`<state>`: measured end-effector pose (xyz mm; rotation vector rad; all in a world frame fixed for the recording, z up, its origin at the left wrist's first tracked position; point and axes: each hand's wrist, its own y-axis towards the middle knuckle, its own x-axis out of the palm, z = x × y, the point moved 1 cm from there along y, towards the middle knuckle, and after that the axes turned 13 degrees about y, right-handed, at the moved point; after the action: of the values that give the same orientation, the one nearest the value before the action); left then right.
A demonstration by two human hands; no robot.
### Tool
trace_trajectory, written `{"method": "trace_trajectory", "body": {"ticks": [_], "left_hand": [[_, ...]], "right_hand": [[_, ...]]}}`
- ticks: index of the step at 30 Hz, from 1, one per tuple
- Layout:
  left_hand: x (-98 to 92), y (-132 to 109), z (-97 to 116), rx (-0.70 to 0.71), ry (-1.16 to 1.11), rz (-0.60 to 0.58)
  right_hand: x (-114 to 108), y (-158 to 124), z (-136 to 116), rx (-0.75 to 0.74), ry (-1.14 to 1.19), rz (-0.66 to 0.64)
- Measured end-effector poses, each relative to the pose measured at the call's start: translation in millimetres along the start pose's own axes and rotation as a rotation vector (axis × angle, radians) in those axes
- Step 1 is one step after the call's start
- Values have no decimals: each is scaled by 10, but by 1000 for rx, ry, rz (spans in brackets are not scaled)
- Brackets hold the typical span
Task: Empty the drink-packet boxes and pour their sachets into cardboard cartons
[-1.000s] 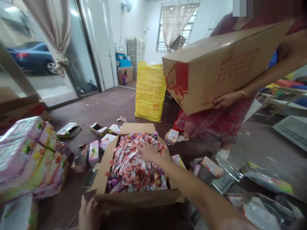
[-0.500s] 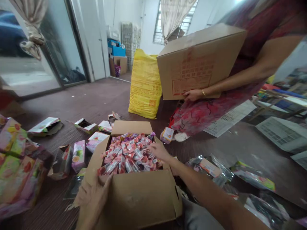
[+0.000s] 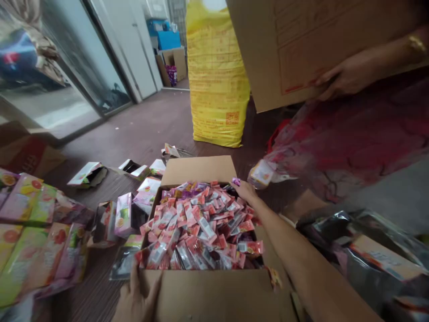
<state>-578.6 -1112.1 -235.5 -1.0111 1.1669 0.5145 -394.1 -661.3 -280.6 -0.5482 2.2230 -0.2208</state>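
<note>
An open cardboard box [image 3: 214, 293] stands in front of me, heaped with small pink and red wrapped packets [image 3: 201, 219], with some purple ones at the back. My left hand [image 3: 139, 290] is at the box's near left corner, thumb and fingers apart over its edge. At the far right corner of the box is my right hand [image 3: 246, 191], with a small purple packet [image 3: 236, 181] at its fingertips. Its fingers look bent round the packet.
A person's hand [image 3: 351, 78] carries a large carton [image 3: 288, 49] at upper right. Behind the box stands a yellow sack [image 3: 217, 80]. Colourful boxes [image 3: 30, 237] lie at left, opened cartons [image 3: 89, 174] beyond, and clear plastic packaging [image 3: 375, 250] at right.
My right hand has moved from over the middle-right packets to the far right corner. The person with the carton appears closer and larger. The view has tilted down and nearer the box.
</note>
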Motion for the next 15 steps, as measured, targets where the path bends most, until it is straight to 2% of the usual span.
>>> {"method": "trace_trajectory", "body": {"ticks": [2,4,7,9,11,13,15], "left_hand": [[-63,-17,-6,-39,12,-33],[-108,-6,-80,17,51,-51],[-131,49,-229,227,107,-28],[-128,79,-291,381,117,38],[-123,78,-301,496,125,112],[-125,36,-279,509,163,155],[-133,-40,-250,404,220,141]], "right_hand": [[-33,-248,201,40,11,27],[-73,-660,442,97,28,60],[-156,-1477,841,205,87,118],[-260,-2012,1069,269,158,156],[-410,-2403,1206,295,267,180],[-575,-2570,1231,273,417,185],[-719,-2517,1162,216,614,186]]}}
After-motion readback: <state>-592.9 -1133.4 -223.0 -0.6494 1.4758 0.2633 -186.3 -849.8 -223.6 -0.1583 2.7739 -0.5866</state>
